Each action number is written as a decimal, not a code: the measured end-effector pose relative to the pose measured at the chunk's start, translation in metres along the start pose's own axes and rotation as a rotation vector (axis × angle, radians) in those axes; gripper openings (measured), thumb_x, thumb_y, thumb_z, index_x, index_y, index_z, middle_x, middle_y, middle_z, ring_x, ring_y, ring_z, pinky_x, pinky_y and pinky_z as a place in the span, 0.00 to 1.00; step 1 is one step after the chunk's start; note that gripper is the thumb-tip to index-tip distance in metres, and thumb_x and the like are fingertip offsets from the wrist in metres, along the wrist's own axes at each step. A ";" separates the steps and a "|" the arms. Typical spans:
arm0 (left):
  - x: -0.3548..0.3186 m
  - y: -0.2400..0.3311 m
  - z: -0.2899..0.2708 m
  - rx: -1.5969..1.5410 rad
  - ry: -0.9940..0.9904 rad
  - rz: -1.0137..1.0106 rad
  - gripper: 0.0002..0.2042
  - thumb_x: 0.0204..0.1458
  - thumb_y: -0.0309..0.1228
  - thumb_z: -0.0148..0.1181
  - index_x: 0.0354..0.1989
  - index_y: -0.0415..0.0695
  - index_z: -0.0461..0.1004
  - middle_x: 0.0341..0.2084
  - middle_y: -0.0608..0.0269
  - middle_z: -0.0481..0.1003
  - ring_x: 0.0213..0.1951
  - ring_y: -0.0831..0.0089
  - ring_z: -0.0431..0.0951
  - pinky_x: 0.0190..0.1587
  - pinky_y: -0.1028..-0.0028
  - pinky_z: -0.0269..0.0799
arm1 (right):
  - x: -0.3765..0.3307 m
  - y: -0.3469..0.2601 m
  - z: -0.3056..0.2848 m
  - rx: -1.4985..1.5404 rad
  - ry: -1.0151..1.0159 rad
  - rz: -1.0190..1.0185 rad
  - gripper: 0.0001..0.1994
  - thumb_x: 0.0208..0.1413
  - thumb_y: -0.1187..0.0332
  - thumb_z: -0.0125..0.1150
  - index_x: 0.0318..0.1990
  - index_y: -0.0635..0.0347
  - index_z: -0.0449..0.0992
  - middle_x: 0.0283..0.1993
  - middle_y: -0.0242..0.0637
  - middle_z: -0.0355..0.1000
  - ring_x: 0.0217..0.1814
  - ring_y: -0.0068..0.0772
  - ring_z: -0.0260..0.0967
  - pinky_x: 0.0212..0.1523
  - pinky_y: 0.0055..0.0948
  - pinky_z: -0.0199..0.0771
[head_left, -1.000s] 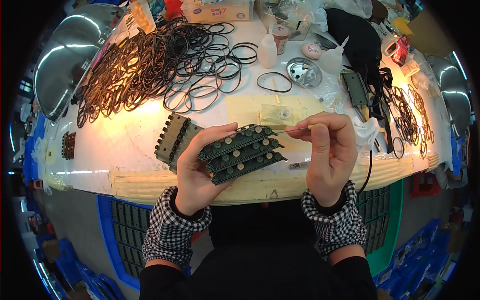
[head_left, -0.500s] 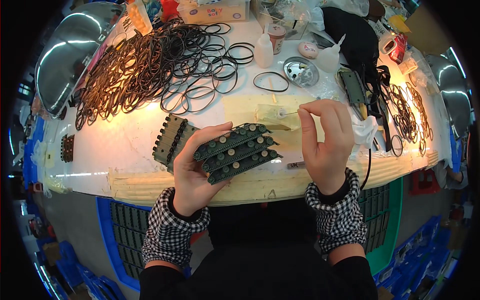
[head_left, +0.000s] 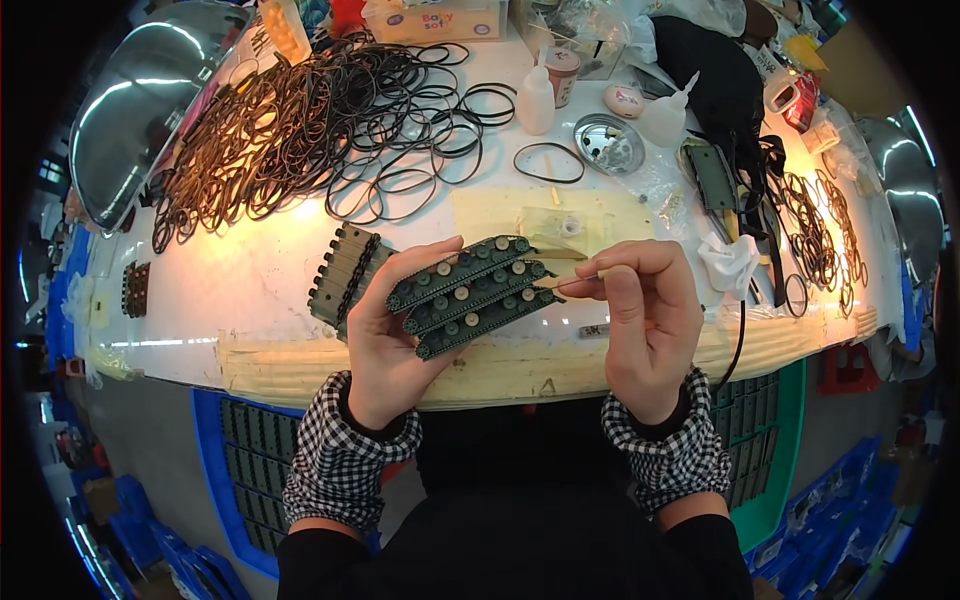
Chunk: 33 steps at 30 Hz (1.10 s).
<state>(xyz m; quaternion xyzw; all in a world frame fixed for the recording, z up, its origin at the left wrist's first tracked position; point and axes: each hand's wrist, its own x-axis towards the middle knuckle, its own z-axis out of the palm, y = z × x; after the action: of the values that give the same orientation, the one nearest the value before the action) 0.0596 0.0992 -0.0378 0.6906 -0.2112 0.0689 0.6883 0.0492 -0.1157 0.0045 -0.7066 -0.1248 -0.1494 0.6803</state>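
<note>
My left hand (head_left: 385, 345) is closed around several dark green toy tank track assemblies (head_left: 466, 292), held side by side with rows of small round wheels, some green, some tan. A thin stick (head_left: 577, 282) is pinched between the thumb and fingers of my right hand (head_left: 655, 330). Its tip points left at the right-hand ends of the tracks; whether it touches them I cannot tell. Just behind lies a yellowish taped pad (head_left: 540, 222) with a small whitish round holder (head_left: 571, 228). More olive track pieces (head_left: 345, 270) lie beyond my left hand.
Black rubber loops (head_left: 290, 130) are heaped at the back left, with others (head_left: 815, 225) at the right. White squeeze bottles (head_left: 535, 102) and a round metal dish (head_left: 608, 145) stand at the back. Below the table edge are a blue tray (head_left: 208, 450) and a green tray (head_left: 790, 440).
My right hand has come down from the taped pad, bringing the thin stick to the right-hand ends of the tracks. My left hand has tilted the tracks slightly.
</note>
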 end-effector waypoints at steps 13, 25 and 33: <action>0.000 0.000 0.000 0.008 0.003 0.014 0.29 0.43 0.21 0.71 0.56 0.35 0.68 0.55 0.48 0.70 0.55 0.63 0.73 0.58 0.65 0.70 | 0.000 0.001 0.002 -0.040 -0.005 0.003 0.05 0.65 0.74 0.52 0.40 0.69 0.69 0.35 0.38 0.74 0.36 0.24 0.77 0.38 0.21 0.77; -0.002 -0.001 -0.002 -0.019 -0.003 0.016 0.29 0.41 0.18 0.70 0.55 0.37 0.69 0.56 0.50 0.69 0.57 0.65 0.72 0.60 0.67 0.68 | 0.028 0.017 -0.014 -0.839 0.043 -0.435 0.06 0.49 0.80 0.63 0.35 0.63 0.75 0.34 0.39 0.71 0.35 0.43 0.70 0.35 0.32 0.70; 0.001 0.001 -0.002 0.046 -0.063 0.087 0.28 0.41 0.20 0.72 0.53 0.38 0.70 0.56 0.47 0.69 0.56 0.64 0.73 0.58 0.68 0.70 | 0.022 0.003 -0.005 -0.358 0.106 -0.349 0.03 0.60 0.77 0.57 0.39 0.67 0.72 0.37 0.39 0.72 0.39 0.31 0.73 0.39 0.26 0.73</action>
<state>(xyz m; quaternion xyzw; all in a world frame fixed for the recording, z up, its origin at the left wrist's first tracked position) 0.0605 0.1006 -0.0366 0.6982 -0.2610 0.0817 0.6616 0.0703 -0.1210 0.0101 -0.7747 -0.1807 -0.3211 0.5140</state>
